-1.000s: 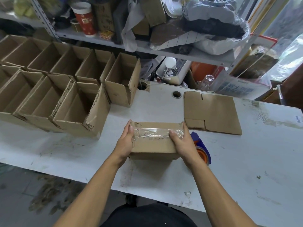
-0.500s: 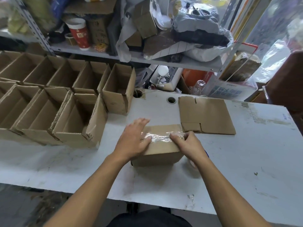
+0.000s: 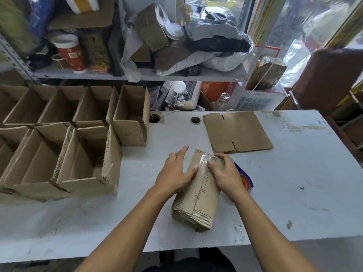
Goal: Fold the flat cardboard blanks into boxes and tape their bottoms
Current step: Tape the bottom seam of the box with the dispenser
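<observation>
A small brown corrugated cardboard box [image 3: 198, 190] is lying bottom-up on the white worktable [image 3: 294, 193], near its front edge, with a strip of clear glossy packing tape [image 3: 205, 161] running along the bottom seam and over the far edge. The left hand [image 3: 174, 173] is pressing flat against the box's left side, fingers straight and close together, thumb lying on the taped face. The right hand [image 3: 225, 173] is resting on the far right of the bottom, fingers bent and pressing down on the tape end; nothing is being pinched.

The box is judged light and hollow: stiff along its edges and corners, but yielding across the flaps, so that heavy pressure mid-panel could buckle the seam. The tape looks slick, while the bare cardboard is offering good friction. The best hold is judged to be on the two opposite side walls, palms flat near the corners, away from the tape.

A blue and orange tape dispenser [image 3: 246, 178] is lying just beside the right hand, partly hidden by it. A flat brown cardboard blank [image 3: 239, 130] is waiting farther back, and open finished boxes [image 3: 78, 146] are standing in rows at the left.
</observation>
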